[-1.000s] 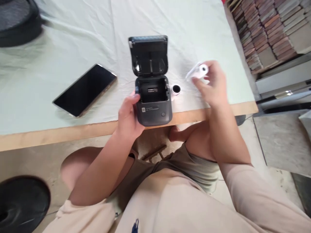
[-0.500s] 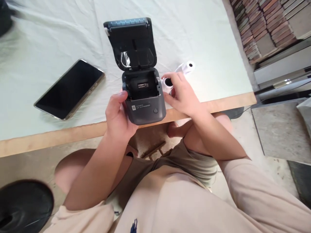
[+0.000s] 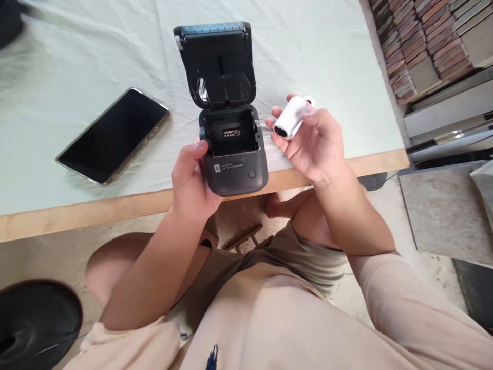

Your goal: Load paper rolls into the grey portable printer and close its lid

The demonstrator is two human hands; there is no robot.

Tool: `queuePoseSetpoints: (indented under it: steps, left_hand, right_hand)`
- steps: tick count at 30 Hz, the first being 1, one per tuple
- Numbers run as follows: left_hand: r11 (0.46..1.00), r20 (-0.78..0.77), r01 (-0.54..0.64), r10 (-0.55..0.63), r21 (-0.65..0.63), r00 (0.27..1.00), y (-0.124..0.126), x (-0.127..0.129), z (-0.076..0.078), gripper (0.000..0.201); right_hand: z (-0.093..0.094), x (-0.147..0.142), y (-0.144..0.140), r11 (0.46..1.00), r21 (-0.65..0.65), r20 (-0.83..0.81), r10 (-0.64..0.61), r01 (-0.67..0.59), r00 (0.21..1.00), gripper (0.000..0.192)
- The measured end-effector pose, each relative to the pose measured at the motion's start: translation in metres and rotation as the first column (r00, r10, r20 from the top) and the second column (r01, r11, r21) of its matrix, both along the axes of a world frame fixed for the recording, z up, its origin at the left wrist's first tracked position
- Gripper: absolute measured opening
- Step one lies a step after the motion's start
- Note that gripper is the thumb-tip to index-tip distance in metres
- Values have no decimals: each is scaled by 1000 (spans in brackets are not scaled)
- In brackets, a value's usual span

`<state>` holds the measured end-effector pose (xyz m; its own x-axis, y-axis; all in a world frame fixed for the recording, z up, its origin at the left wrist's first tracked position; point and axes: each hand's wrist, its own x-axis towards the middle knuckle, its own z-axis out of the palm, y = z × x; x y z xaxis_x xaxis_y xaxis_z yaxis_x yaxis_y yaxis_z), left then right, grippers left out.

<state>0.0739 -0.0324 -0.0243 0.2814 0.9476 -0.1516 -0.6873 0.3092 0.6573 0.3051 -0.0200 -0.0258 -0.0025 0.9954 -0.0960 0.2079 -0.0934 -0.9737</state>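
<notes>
A small dark grey printer (image 3: 234, 164) stands at the near edge of the table with its lid (image 3: 217, 64) swung up and its paper bay empty. My left hand (image 3: 190, 180) grips the printer's left side, thumb at the bay's rim. My right hand (image 3: 314, 144) holds a white paper roll (image 3: 288, 118) just right of the printer, the roll's open core end pointing toward the bay. Another white roll (image 3: 309, 99) peeks out behind my fingers on the cloth.
A black phone (image 3: 113, 136) lies screen up on the pale cloth (image 3: 327, 56) to the left. The table's wooden edge (image 3: 77, 216) runs across the view. Stacked bricks (image 3: 419, 36) fill the upper right; a black round object (image 3: 34, 324) sits low left.
My right hand set one roll down on the cloth, picked up the roll beside the printer, and lifted it. The left hand stayed on the printer.
</notes>
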Motion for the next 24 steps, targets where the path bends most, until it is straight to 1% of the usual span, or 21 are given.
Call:
queuePoseSetpoints:
  steps: [2, 4, 6, 8, 10, 12, 14, 16, 19, 21, 22, 24]
  left_hand:
    - [1000, -19, 11, -10, 13, 1000, 0, 0, 1, 24]
    - [1000, -15, 15, -15, 21, 1000, -1, 1, 2, 20]
    - [1000, 15, 14, -14, 22, 1000, -2, 2, 2, 14]
    - [999, 42, 26, -27, 24, 999, -2, 4, 2, 12]
    - [999, 26, 35, -36, 31, 999, -3, 6, 1, 14]
    - [999, -21, 27, -26, 41, 999, -5, 7, 0, 19]
    - [999, -57, 15, -12, 51, 998, -7, 7, -2, 25]
    - [998, -62, 16, -12, 66, 998, -9, 7, -4, 29]
    - [996, -61, 28, -23, 79, 998, -11, 6, -5, 26]
    - [996, -57, 29, -24, 88, 998, -12, 6, -4, 23]
    - [995, -56, 29, -24, 91, 998, -13, 6, -3, 22]
    - [995, -52, 32, -28, 93, 998, -13, 7, -1, 22]
  right_hand:
    - [-4, 1, 1, 999, 50, 28, 9, -10, 1000, 41]
    - [-5, 0, 0, 989, 146, 86, 10, -23, 996, 44]
    - [-2, -5, -5, 967, 250, 147, 8, -45, 989, 47]
    - [9, -12, -15, 927, 371, 208, -21, -59, 978, 50]
    - [25, -22, -26, 873, 482, 280, -78, -70, 957, 54]
    - [42, -33, -37, 841, 532, 366, -121, -101, 923, 58]
    - [57, -44, -44, 846, 509, 469, -121, -156, 875, 54]
    - [66, -51, -45, 866, 453, 584, -108, -212, 804, 42]
    - [70, -56, -40, 908, 328, 762, -91, -260, 642, 20]
    - [67, -56, -36, 918, 274, 821, -67, -288, 567, 13]
    - [65, -55, -34, 911, 275, 830, -64, -306, 554, 12]
    - [62, -54, -34, 875, 350, 812, -105, -335, 574, 14]
